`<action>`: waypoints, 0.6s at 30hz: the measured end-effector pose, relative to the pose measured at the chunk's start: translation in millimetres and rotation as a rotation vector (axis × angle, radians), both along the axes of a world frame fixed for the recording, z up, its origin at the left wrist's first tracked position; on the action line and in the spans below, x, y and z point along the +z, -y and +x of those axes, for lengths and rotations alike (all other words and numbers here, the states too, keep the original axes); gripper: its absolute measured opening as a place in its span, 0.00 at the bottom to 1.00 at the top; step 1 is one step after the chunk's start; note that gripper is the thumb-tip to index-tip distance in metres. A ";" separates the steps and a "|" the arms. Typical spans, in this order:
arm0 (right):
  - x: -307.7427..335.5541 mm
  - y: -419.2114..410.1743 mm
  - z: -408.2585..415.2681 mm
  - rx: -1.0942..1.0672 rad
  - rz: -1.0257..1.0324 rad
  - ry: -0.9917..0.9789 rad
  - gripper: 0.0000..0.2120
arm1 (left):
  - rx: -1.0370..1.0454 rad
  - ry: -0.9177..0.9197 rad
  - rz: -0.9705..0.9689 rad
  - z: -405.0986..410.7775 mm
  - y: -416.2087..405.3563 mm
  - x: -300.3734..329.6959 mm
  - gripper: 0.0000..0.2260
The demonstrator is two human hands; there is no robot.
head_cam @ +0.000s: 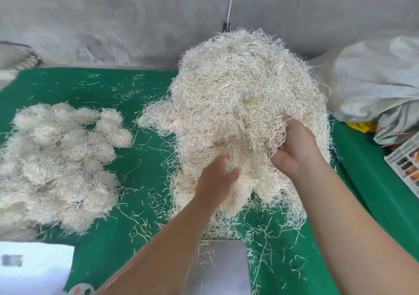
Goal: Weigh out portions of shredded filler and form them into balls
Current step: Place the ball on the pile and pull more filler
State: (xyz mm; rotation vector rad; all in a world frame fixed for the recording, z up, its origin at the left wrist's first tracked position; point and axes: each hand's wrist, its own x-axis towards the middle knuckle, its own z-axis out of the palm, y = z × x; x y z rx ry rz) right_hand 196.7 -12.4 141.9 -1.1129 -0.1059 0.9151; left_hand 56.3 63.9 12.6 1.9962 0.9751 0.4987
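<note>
Both hands (left hand point(217, 172), right hand point(294, 149)) grip tufts of the filler heap point(244, 86).

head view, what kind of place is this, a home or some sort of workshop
Most likely a small packing or craft workshop. A green-covered worktable carries a big heap of shredded filler, a pile of finished balls and a metal scale pan, all against a bare grey wall.

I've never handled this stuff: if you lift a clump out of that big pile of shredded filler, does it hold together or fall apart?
Probably clings: the pile is tangled strands. It likely sheds, judging by loose bits on the green mat. It seems light and springy, since the left hand and right hand dig in easily.
</note>
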 end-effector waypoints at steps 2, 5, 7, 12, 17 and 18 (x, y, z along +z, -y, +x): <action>3.1 -4.0 3.2 -0.036 -0.038 0.004 0.16 | -0.030 -0.146 0.155 -3.7 8.5 -14.3 0.17; 9.3 -9.5 3.6 -0.108 -0.090 0.091 0.17 | -0.006 -0.297 0.335 -10.7 13.2 -33.3 0.11; 13.0 -12.2 6.3 -0.179 -0.082 0.154 0.24 | 0.005 -0.441 0.369 -21.6 3.1 -47.2 0.14; 19.2 -14.1 27.4 -0.245 -0.037 0.300 0.16 | 0.167 -0.908 0.344 -61.7 -48.8 -59.0 0.19; 24.0 -5.9 34.6 -0.403 0.034 0.256 0.17 | 0.185 -0.913 0.200 -73.4 -70.4 -61.2 0.23; 24.1 -5.0 34.5 -0.414 0.039 0.239 0.17 | 0.206 -0.820 0.143 -71.4 -68.6 -59.5 0.21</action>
